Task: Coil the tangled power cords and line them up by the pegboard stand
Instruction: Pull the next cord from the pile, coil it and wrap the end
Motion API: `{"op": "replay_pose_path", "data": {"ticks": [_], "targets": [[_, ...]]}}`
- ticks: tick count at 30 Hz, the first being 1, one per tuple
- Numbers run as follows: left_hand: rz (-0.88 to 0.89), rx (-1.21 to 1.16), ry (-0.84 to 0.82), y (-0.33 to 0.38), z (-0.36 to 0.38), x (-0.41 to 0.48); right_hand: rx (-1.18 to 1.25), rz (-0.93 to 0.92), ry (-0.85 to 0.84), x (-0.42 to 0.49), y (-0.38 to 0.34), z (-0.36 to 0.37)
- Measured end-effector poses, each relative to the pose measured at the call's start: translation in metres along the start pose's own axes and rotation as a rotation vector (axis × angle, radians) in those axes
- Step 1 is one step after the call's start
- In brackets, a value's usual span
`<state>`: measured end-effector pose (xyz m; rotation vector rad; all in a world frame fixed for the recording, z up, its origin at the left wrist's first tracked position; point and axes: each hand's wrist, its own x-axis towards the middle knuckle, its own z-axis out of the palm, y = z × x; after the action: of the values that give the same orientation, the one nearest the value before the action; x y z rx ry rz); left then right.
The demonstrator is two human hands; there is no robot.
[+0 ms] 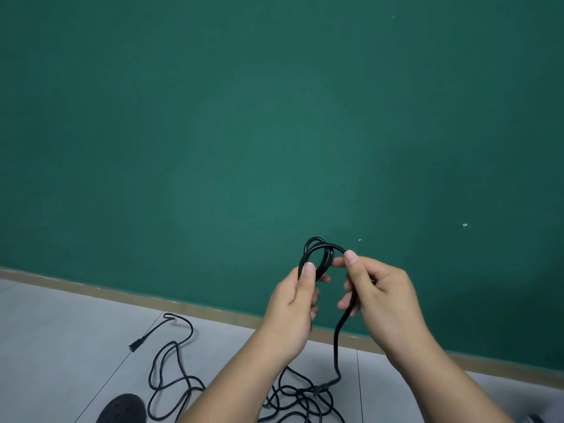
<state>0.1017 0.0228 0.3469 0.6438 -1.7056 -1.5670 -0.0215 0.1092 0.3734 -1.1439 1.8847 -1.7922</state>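
Note:
A small coil of black power cord [319, 251] is held up in front of the green wall. My left hand [294, 303] grips the coil's left side, thumb pressed on the loops. My right hand [381, 296] pinches the cord at the coil's right side; from it the cord [337, 346] hangs down to a tangled pile [300, 398] on the grey floor. More loose black cord [171, 370] snakes across the floor at the left and ends in a plug [135, 345]. No pegboard stand is in view.
A green wall [274, 117] with a tan baseboard [183, 305] fills most of the view. Grey floor tiles [61, 331] lie below. A dark shoe [123, 409] shows at the bottom left, close to the loose cord.

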Motion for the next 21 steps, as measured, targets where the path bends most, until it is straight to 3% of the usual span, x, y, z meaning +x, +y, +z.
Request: {"op": "replay_pose_path", "data": {"ticks": [7, 13, 17, 21], "targets": [[0.091, -0.018, 0.016, -0.01, 0.007, -0.002, 0.084, -0.007, 0.146, -0.003, -0.007, 0.004], [0.039, -0.059, 0.023, -0.003, 0.009, -0.008, -0.19, -0.119, 0.293, 0.003, 0.002, 0.0], [0.017, -0.128, 0.031, 0.003, 0.011, -0.009, -0.169, -0.133, 0.3, 0.005, 0.001, -0.001], [0.078, -0.037, 0.02, -0.002, 0.007, -0.007, 0.015, -0.07, 0.221, 0.004, 0.001, 0.001]]}}
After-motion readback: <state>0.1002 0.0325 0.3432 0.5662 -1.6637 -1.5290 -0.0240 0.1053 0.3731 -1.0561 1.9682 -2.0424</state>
